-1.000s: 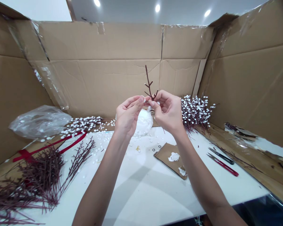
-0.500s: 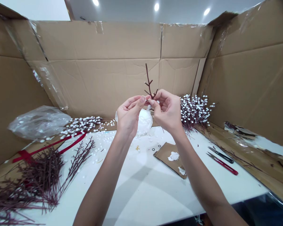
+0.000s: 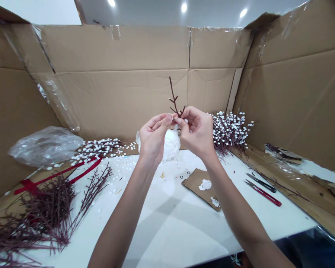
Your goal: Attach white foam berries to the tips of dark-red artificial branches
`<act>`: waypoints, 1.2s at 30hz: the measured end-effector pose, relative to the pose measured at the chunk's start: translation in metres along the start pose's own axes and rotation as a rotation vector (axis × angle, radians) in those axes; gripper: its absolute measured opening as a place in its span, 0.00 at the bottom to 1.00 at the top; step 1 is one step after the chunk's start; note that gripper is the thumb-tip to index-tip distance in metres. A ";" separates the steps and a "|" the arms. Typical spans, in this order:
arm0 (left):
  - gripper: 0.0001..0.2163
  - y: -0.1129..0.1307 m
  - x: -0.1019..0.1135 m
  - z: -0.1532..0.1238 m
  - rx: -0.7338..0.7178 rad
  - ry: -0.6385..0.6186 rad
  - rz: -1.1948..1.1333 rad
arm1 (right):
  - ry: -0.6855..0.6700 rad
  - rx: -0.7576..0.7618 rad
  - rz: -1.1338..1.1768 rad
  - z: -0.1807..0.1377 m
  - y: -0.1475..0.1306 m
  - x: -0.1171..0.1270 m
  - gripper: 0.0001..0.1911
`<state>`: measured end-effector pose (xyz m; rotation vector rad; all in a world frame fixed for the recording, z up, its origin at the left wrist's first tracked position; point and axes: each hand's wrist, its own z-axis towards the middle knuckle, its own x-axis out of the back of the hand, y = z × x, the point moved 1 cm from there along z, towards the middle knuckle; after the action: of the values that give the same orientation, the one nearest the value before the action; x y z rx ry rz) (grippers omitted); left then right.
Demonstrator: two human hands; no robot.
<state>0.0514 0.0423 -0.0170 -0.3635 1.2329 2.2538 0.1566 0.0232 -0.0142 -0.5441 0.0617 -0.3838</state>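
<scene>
Across the white tabletop (image 3: 156, 238), beyond the white-smeared cardboard piece (image 3: 195, 182), your left hand (image 3: 150, 139) pinches what looks like a small pale bit (image 3: 173, 118) close beside the raised brown twig (image 3: 172, 89) gripped in your right hand (image 3: 198, 130), both barely shifted from a second ago, so fine fingerwork seems ongoing before the white bundle (image 3: 171, 145).

twig (image 3: 172, 91) dark brown; ribbon (image 3: 28, 185) red; berries (image 3: 229, 126) white; cardboard walls (image 3: 123, 52) tan; tabletop (image 3: 190, 230) white; nearer snips (image 3: 268, 196) red, farther snips (image 3: 264, 184) black.

Creased cardboard walls (image 3: 128, 48) on three sides — taped at the corners, white tabletop (image 3: 167, 230), three bright ceiling lights (image 3: 184, 7)
</scene>
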 end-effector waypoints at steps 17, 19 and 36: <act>0.09 -0.003 0.000 0.000 0.018 0.054 -0.008 | 0.010 -0.057 0.048 0.001 0.004 -0.003 0.08; 0.08 -0.003 0.000 0.000 0.019 0.055 -0.020 | -0.012 -0.078 0.105 0.002 0.003 -0.001 0.08; 0.19 0.016 0.045 0.021 0.296 -0.563 0.587 | 0.003 -0.339 0.462 0.011 -0.002 0.015 0.10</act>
<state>0.0056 0.0681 -0.0157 0.7878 1.4353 2.3172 0.1718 0.0212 -0.0032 -0.8410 0.2538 0.0811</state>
